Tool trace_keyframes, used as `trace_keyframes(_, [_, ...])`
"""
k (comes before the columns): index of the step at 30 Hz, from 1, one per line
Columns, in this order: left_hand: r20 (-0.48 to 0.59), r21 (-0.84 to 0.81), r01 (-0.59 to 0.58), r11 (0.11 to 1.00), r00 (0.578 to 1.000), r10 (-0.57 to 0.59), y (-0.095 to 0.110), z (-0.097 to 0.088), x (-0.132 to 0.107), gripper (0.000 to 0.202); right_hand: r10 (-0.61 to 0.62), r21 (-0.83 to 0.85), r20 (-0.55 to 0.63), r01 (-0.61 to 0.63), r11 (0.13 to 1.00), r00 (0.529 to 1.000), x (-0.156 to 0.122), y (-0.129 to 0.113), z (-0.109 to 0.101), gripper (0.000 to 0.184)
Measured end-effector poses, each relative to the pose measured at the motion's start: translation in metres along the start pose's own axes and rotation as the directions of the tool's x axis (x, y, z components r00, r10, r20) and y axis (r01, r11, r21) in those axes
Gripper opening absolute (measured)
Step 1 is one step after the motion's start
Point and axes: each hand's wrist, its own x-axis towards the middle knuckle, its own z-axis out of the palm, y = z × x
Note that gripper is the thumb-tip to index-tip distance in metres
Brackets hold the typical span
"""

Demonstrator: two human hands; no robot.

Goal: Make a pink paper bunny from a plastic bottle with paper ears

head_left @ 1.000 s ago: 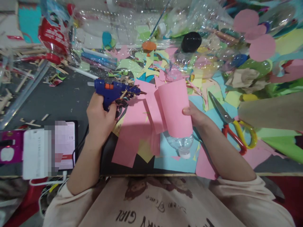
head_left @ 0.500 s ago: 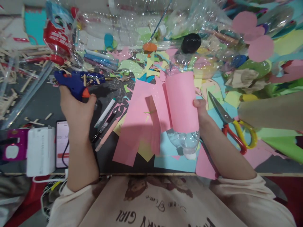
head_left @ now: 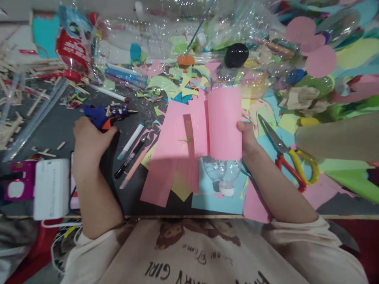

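Note:
My left hand [head_left: 91, 144] is closed on a blue glue gun [head_left: 96, 114] with an orange trigger, its metal nozzle pointing right. The palm hides most of its handle. At the middle right, my right hand [head_left: 248, 138] grips a clear plastic bottle [head_left: 223, 171] wrapped in pink paper [head_left: 225, 122]. The bottle's white cap points toward me; my thumb lies on the wrap's right edge and the other fingers are hidden behind it. Pink paper strips [head_left: 164, 154] lie left of the bottle, and light blue paper [head_left: 219, 203] is under its capped end.
Scissors [head_left: 287, 154] with red and yellow handles lie right of my right hand. Several pens, among them a black pen [head_left: 130, 157], sit between my hands. Paper scraps, plastic bottles and a black balloon-like object [head_left: 237, 55] crowd the back. A white power bank [head_left: 51, 189] is at left.
The glue gun has come lower and a little right with my left hand, uncovering a white marker behind it. The wrapped bottle has swung slightly, its cap shifting left.

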Motion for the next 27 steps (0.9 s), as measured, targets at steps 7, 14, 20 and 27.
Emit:
trace_keyframes(7, [-0.345,-0.647,-0.413,0.641,0.908,0.237,0.025,0.013,-0.03,0.055,-0.046,0.054,-0.097,0.051,0.997,0.994,-0.003,0.003,0.022,0.052])
trace_keyframes(14, [0.538,-0.809,0.569,0.145,0.62,0.571,0.078,0.071,-0.083,0.038,-0.092,0.114,-0.045,0.097,0.989,0.995,-0.006,0.015,0.035,0.057])
trace_keyframes(20, [0.528,-0.789,0.61,0.073,0.612,0.589,0.071,0.08,-0.084,0.043,-0.136,0.111,-0.033,0.139,0.984,0.99,-0.003,0.02,0.036,0.059])
trace_keyframes(27, [0.508,-0.81,0.58,0.085,0.622,0.596,0.071,0.078,-0.094,0.053,-0.159,0.07,-0.056,0.162,0.984,0.986,-0.002,0.021,0.038,0.06])
